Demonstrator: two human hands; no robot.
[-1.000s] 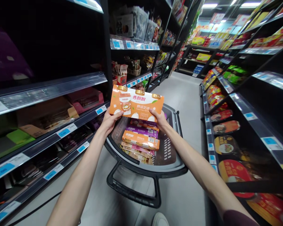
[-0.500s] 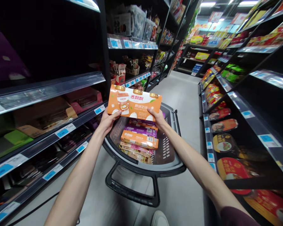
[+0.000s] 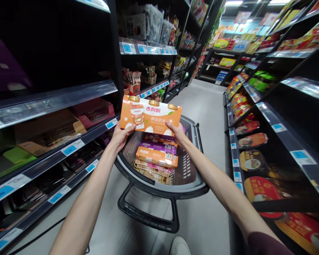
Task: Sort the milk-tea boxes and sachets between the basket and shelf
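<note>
Between my two hands is an orange and white milk tea multipack [image 3: 150, 114] with gold lids showing along its top edge. My left hand [image 3: 123, 135] is closed on its lower left corner, thumb across the front. My right hand [image 3: 178, 132] grips the lower right corner the same way. The pack is held above the far part of a grey shopping basket [image 3: 191, 156]. Inside the basket lie an orange pack [image 3: 156, 157], a purple pack [image 3: 158, 146] behind it and flat pink and beige packets [image 3: 154, 172] in front. The basket's black handle [image 3: 149, 216] points towards me.
Dark shelves with blue price tags [image 3: 72, 147] run along the left. Shelves on the right hold noodle bags [image 3: 240, 106] and round red tubs [image 3: 263, 191]. Grey floor [image 3: 204, 97] leads between them to a display at the back. A shoe [image 3: 180, 246] shows at the bottom.
Almost nothing differs. The view has shifted very slightly, and the milk tea multipack stays in both hands above the basket.
</note>
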